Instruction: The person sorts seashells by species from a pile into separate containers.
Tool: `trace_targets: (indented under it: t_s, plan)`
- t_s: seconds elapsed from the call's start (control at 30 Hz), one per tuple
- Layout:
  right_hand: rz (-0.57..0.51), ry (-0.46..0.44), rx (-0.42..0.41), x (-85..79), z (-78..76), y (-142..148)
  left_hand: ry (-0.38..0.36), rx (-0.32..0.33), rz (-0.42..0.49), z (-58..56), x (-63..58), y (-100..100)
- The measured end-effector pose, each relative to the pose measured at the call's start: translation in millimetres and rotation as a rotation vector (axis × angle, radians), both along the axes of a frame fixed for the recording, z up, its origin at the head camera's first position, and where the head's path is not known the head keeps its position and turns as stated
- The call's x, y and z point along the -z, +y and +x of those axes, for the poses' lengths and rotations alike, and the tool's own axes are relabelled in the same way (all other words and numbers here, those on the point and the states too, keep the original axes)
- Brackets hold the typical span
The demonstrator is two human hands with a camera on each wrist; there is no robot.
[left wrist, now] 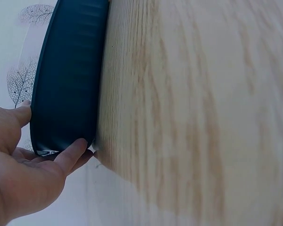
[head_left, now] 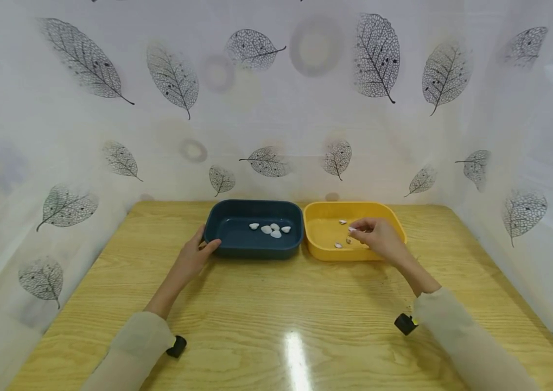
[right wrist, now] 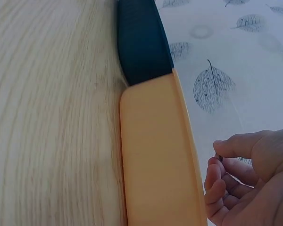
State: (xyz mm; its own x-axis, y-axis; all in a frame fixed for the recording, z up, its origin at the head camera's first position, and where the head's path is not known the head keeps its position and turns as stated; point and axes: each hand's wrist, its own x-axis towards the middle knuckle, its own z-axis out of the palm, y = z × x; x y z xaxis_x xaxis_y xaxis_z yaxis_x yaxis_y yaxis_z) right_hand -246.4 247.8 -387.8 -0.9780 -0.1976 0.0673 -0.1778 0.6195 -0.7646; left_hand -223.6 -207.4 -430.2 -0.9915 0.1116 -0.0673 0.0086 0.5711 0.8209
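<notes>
A dark blue tray [head_left: 247, 253] holds several white shells [head_left: 266, 229], most of them grouped right of its middle. My left hand [head_left: 195, 253] grips the tray's left end, thumb at the front corner and fingers along the side; the left wrist view shows them against its wall [left wrist: 68, 80]. Touching it on the right is a yellow tray [head_left: 322, 253] with a few small shells [head_left: 338, 245] on its floor. Over that tray, my right hand [head_left: 382, 237] pinches a small shell [head_left: 351, 229] between thumb and fingertips. In the right wrist view the fingers mostly hide it.
Both trays stand near the back edge of a wooden table [head_left: 256, 315]. Behind and beside the table hangs a pale sheet [head_left: 276, 119] printed with leaves. A small black device [head_left: 405, 324] sits at the right sleeve, another [head_left: 176, 346] at the left.
</notes>
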Motion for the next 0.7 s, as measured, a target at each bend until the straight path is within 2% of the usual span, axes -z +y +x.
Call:
trace_targets:
  t_s: [0.33,0.7]
  plan:
    - [0.087,0.046,0.061,2.1,-12.7,20,0.013,0.004,0.024,1.4,-1.0,1]
    - [0.152,0.074,0.095,7.5,-20.8,26,0.024,0.002,0.032,-1.8,2.4,0]
